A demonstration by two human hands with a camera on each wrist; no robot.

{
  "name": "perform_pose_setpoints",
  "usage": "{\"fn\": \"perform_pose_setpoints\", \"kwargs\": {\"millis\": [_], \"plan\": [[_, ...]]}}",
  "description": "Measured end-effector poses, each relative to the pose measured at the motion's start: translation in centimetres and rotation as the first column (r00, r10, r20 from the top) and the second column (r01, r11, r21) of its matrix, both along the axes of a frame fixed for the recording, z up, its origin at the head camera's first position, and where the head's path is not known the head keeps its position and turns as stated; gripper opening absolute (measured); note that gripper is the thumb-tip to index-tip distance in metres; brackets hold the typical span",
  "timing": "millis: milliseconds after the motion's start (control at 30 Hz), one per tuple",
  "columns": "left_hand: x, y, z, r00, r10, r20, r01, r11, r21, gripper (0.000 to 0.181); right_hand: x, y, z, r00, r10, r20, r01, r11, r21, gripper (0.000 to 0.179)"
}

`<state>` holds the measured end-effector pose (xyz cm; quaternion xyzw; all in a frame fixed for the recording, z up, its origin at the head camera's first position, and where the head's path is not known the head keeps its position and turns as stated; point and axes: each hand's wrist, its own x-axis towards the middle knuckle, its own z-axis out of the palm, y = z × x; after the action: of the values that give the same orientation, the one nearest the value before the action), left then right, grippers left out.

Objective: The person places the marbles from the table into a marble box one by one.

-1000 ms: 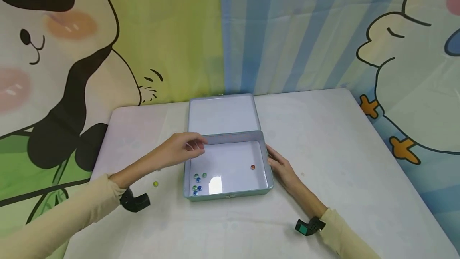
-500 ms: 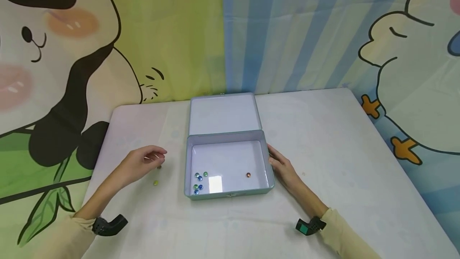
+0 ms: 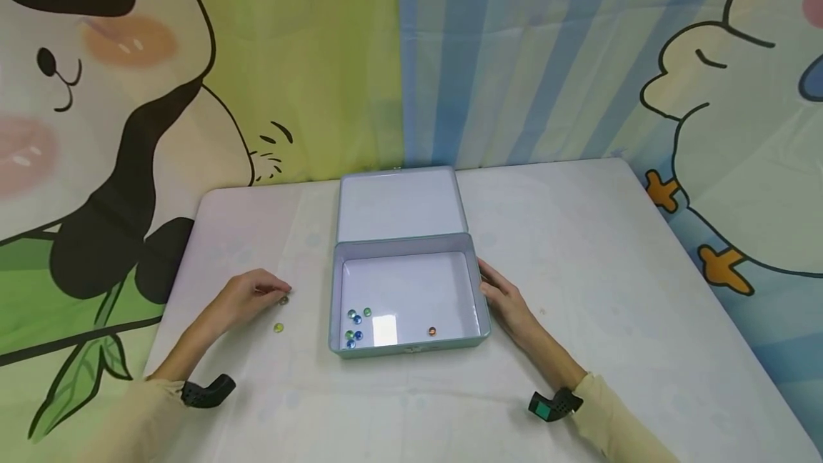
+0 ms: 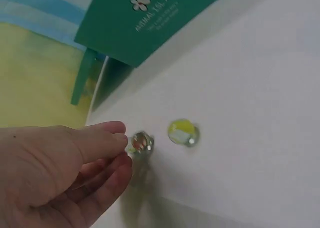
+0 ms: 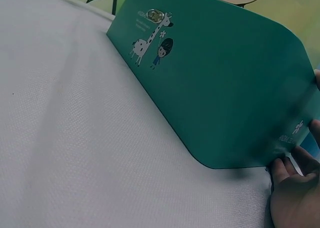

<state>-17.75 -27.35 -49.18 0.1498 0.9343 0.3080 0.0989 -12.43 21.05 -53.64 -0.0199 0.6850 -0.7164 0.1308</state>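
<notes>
My left hand (image 3: 247,296) is low over the table left of the tin box, fingers loosely bent. Its fingertips (image 4: 122,140) are right at a clear marble with a reddish-brown core (image 4: 142,143), not closed round it. A yellow-and-clear marble (image 4: 183,132) lies beside that one on the cloth. The open tin box (image 3: 411,351), green outside and pale inside, stands mid-table with its lid (image 3: 400,202) folded back. My right hand (image 3: 506,300) rests against its right wall, fingers along the outside. Blue and green marbles (image 3: 357,319) sit in its left part, an orange marble (image 3: 432,331) near its front wall.
A white cloth covers the table (image 3: 617,270). Behind it hangs a cartoon-printed curtain (image 3: 308,56). One small pale speck (image 3: 542,311) lies right of my right hand. The tin's printed green side (image 5: 210,83) fills much of the right wrist view.
My left hand has moved from over the tin leftward and down to the brown-cored marble. The orange marble has rolled toward the tin's front wall. My right hand has stayed put.
</notes>
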Motion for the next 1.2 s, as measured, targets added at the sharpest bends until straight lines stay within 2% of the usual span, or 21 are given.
{"fn": "perform_pose_setpoints", "kwargs": {"millis": [167,367,767,1033,1200], "plan": [[-0.2,-0.4,-0.9,0.999,0.027,0.02,-0.026,1.0,-0.012,0.017,0.0,0.0,0.0,1.0,0.004,-0.007,-0.004,1.0,0.003,0.06],[-0.4,-0.5,-1.3,0.998,0.056,0.039,-0.056,0.998,0.002,0.021,0.1,0.0,0.1,1.0,0.002,-0.013,-0.003,1.0,-0.024,0.06],[-0.4,-0.3,-2.0,0.997,0.073,-0.013,-0.073,0.997,-0.004,0.023,0.1,0.0,0.0,1.0,-0.002,-0.021,0.002,1.0,-0.018,0.061],[-0.5,-0.2,-2.2,0.992,0.123,0.004,-0.123,0.992,0.019,0.026,0.1,0.0,0.0,1.0,0.001,-0.014,-0.002,1.0,-0.023,0.06],[-0.5,0.0,-1.8,0.996,0.09,-0.017,-0.09,0.995,0.036,0.022,0.1,0.0,0.1,1.0,0.005,-0.013,-0.005,1.0,-0.02,0.06]]}}
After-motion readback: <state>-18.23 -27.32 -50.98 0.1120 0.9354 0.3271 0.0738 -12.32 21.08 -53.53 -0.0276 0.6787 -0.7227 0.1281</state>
